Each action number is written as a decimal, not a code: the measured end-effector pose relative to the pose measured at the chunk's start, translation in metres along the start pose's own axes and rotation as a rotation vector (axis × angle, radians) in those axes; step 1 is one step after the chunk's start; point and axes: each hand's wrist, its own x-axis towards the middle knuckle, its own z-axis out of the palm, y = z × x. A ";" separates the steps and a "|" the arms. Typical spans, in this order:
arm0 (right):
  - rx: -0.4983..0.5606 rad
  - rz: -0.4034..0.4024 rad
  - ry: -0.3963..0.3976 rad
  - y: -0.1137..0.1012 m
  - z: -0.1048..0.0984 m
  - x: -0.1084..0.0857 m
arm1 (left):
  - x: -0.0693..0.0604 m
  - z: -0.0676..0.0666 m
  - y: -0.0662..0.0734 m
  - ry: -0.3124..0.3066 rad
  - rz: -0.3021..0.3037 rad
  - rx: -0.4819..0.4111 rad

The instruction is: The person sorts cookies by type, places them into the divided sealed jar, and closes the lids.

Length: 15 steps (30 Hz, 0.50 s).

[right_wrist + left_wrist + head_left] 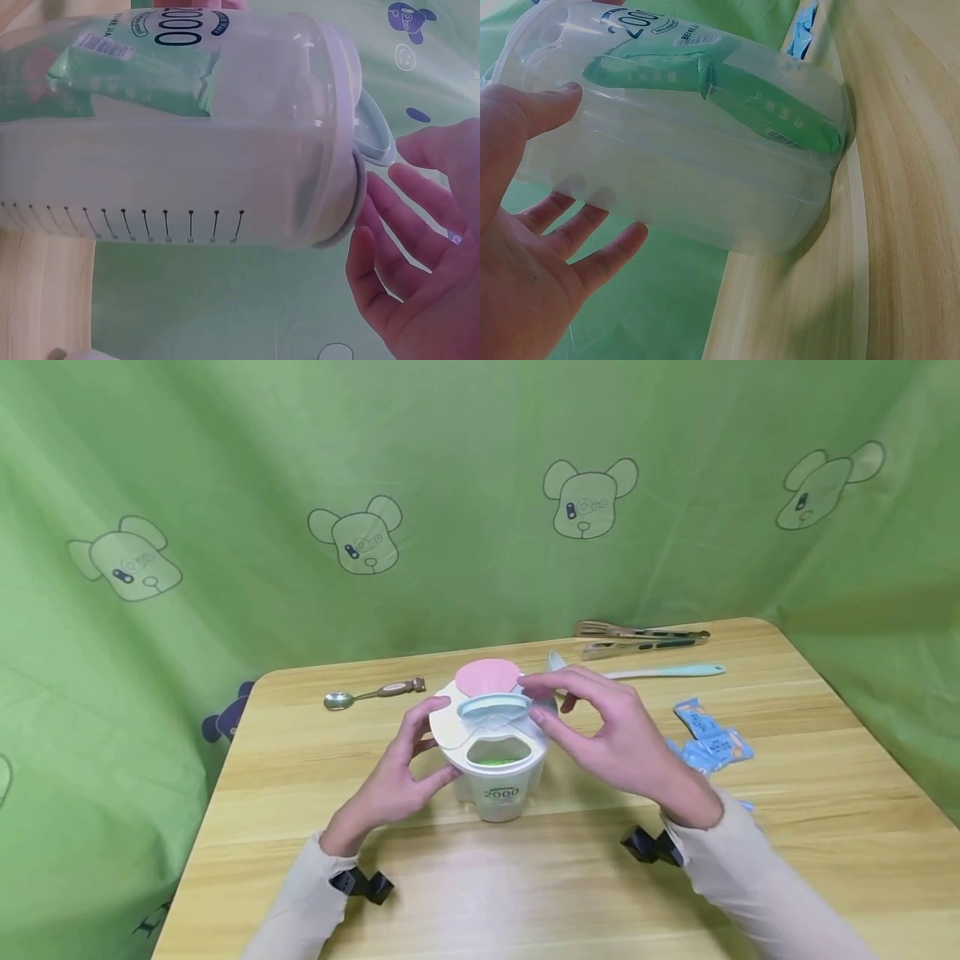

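Note:
A translucent white container [501, 797] marked 2000 stands upright on the table, with a pink round part [487, 677] on its lid. Its pale blue flap [495, 706] is raised above an opening that shows something green. Green packets [772, 112] lie inside. My left hand [393, 781] holds the container's left side near the lid, thumb in front and fingers round the far side. At the flap's right end is my right hand [622, 731], its thumb tip at the flap [375, 135] and its bent fingers spread beside the lid, closed on nothing that I can see.
A spoon [339, 700] lies to the left. Behind the container, tongs [645, 639] and a long-handled utensil [693, 670] lie towards the back right. Several blue packets [708, 745] are right of my right hand. A green curtain [480, 568] hangs behind the wooden table [300, 760].

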 end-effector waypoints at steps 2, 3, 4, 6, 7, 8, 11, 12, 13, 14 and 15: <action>0.007 -0.002 -0.006 0.000 0.002 0.002 | 0.000 0.000 0.000 -0.003 0.000 -0.005; 0.008 0.000 -0.010 0.000 0.002 0.002 | 0.001 0.001 0.000 -0.005 -0.001 -0.008; 0.009 0.000 -0.013 0.000 0.003 0.002 | 0.001 0.001 -0.001 -0.007 -0.004 -0.011; 0.012 -0.002 -0.023 0.000 0.003 0.000 | 0.001 0.001 -0.001 -0.010 -0.002 -0.011; 0.016 -0.008 -0.029 0.000 0.003 -0.001 | 0.001 0.001 -0.001 -0.012 0.000 -0.011; 0.021 -0.018 -0.036 0.000 0.003 -0.003 | 0.001 0.001 -0.001 -0.012 0.001 -0.011; 0.054 -0.076 -0.050 0.001 0.003 -0.008 | 0.000 0.001 -0.002 -0.010 0.001 -0.007; 0.060 -0.102 -0.051 0.001 0.004 -0.011 | 0.000 0.000 -0.002 -0.009 0.000 -0.007; 0.063 -0.128 -0.051 0.002 0.005 -0.013 | 0.000 0.000 -0.002 -0.007 -0.002 -0.007; 0.059 -0.151 -0.051 0.002 0.006 -0.016 | 0.000 0.000 -0.001 -0.005 -0.003 -0.007; 0.050 -0.172 -0.049 0.003 0.008 -0.018 | 0.000 0.000 -0.001 -0.004 -0.001 -0.005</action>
